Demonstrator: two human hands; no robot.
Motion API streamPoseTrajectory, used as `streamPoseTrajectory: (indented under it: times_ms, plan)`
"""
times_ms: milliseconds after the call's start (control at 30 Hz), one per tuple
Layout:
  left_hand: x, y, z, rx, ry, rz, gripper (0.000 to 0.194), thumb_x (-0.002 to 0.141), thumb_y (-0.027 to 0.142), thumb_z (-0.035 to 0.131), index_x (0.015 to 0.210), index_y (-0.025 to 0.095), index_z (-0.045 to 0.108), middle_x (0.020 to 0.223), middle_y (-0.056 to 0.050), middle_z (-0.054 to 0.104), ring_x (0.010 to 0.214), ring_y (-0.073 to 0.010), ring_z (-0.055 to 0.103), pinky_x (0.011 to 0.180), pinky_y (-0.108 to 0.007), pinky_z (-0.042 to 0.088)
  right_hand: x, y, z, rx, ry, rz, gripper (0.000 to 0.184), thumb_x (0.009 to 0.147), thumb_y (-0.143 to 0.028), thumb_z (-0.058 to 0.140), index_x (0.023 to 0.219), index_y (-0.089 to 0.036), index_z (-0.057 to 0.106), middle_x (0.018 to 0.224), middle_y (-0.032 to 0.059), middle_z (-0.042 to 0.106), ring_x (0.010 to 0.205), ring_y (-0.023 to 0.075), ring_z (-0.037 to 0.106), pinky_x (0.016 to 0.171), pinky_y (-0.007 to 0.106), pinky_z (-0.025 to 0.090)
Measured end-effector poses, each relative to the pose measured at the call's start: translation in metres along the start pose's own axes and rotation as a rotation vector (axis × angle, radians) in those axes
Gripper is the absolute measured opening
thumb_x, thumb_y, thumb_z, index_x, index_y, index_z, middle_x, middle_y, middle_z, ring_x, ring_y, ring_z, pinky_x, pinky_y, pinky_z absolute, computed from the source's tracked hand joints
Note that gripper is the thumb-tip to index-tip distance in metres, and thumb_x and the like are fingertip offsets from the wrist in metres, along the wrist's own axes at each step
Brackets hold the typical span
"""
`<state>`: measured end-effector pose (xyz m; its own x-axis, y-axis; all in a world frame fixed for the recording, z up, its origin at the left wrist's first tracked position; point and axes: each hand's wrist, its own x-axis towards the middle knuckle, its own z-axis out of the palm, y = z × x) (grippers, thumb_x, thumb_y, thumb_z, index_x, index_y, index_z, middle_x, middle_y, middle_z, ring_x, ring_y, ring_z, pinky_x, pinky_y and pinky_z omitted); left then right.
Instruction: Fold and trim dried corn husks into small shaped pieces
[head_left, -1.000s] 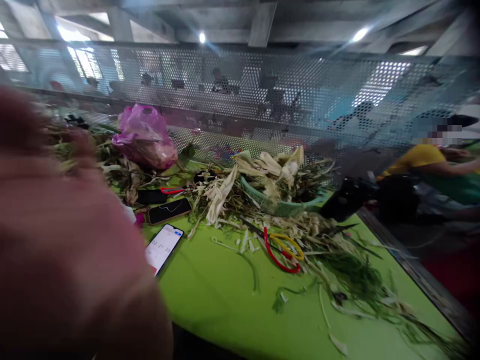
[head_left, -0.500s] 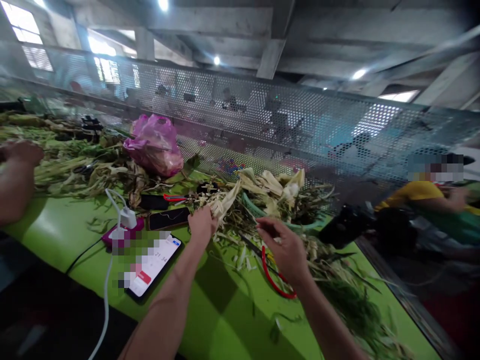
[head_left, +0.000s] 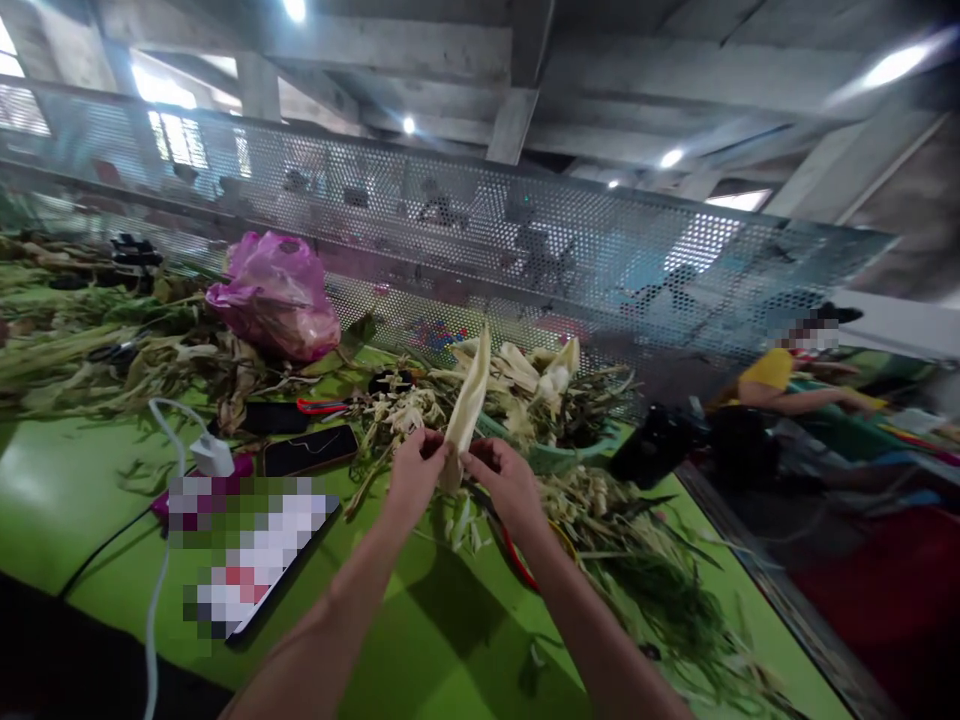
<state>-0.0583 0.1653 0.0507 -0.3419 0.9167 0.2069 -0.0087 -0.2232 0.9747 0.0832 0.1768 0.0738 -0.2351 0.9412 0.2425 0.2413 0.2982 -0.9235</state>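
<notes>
Between my two hands a pale dried corn husk point(head_left: 470, 395) stands upright, its tip pointing away from me. My left hand point(head_left: 417, 468) pinches its lower left edge. My right hand point(head_left: 504, 477) pinches its lower right edge with thumb and fingers. Just behind it, a green basket point(head_left: 570, 458) is heaped with more dried husks point(head_left: 536, 375) and stalks. A red-handled tool point(head_left: 517, 560) lies partly hidden under my right hand and wrist. Small pale husk scraps point(head_left: 466, 530) are scattered on the green table point(head_left: 420, 640) below.
To the left lie a lit phone point(head_left: 277, 560), a dark phone point(head_left: 311, 451), a white charger point(head_left: 213, 455) and a red-handled cutter point(head_left: 322, 407). A pink plastic bag point(head_left: 277, 295) sits behind, before a perforated metal screen point(head_left: 420, 215). Green plant strands point(head_left: 675, 600) lie right; another person point(head_left: 787, 385) sits beyond.
My right hand has moved left to join my left hand at the husk, which is now raised upright. The view has turned right, and the other person's arm at far left is gone.
</notes>
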Motion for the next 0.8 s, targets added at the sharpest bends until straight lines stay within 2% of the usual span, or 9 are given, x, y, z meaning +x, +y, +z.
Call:
streamPoseTrajectory:
  times_ms: [133, 267, 433, 633, 800]
  plan:
    - [-0.004, 0.0, 0.003, -0.184, -0.059, -0.133, 0.025, 0.067, 0.038, 0.067, 0.075, 0.016, 0.062, 0.07, -0.001, 0.062, 0.063, -0.0122, 0.053, 0.061, -0.024, 0.042, -0.002, 0.004, -0.004, 0.116, 0.041, 0.044, 0.026, 0.073, -0.041, 0.065, 0.08, -0.016, 0.063, 0.074, 0.0033, 0.065, 0.065, 0.0155, 0.057, 0.061, 0.027, 0.046]
    - [-0.006, 0.002, 0.005, -0.251, -0.053, -0.236, 0.029, 0.063, 0.042, 0.07, 0.076, 0.016, 0.063, 0.067, 0.001, 0.061, 0.06, -0.0108, 0.052, 0.058, -0.023, 0.04, -0.007, 0.0, -0.009, 0.191, 0.06, 0.088, 0.027, 0.072, -0.042, 0.066, 0.078, -0.016, 0.063, 0.071, 0.0037, 0.065, 0.065, 0.0151, 0.057, 0.06, 0.026, 0.045]
    - [-0.009, 0.005, 0.008, -0.201, -0.037, -0.158, 0.021, 0.067, 0.036, 0.067, 0.075, 0.017, 0.063, 0.069, 0.0, 0.062, 0.063, -0.0113, 0.054, 0.06, -0.023, 0.043, -0.013, -0.007, -0.01, 0.264, 0.029, 0.095, 0.028, 0.078, -0.044, 0.062, 0.084, -0.016, 0.065, 0.074, 0.0028, 0.065, 0.064, 0.0132, 0.057, 0.062, 0.025, 0.045]
    - [-0.012, 0.006, 0.009, -0.085, -0.082, -0.057, 0.012, 0.072, 0.03, 0.061, 0.075, 0.018, 0.062, 0.07, -0.002, 0.063, 0.064, -0.0127, 0.055, 0.06, -0.024, 0.043, -0.013, -0.002, -0.007, 0.243, 0.019, 0.075, 0.024, 0.075, -0.038, 0.065, 0.085, -0.016, 0.066, 0.08, 0.0039, 0.066, 0.07, 0.015, 0.058, 0.064, 0.026, 0.046]
    - [-0.012, -0.001, 0.012, -0.173, -0.088, -0.098, 0.015, 0.071, 0.032, 0.063, 0.077, 0.018, 0.062, 0.071, -0.002, 0.062, 0.065, -0.0124, 0.054, 0.061, -0.024, 0.043, -0.012, 0.002, -0.007, 0.221, 0.016, 0.097, 0.024, 0.075, -0.033, 0.061, 0.089, -0.015, 0.067, 0.083, 0.0055, 0.068, 0.07, 0.0162, 0.058, 0.065, 0.027, 0.047]
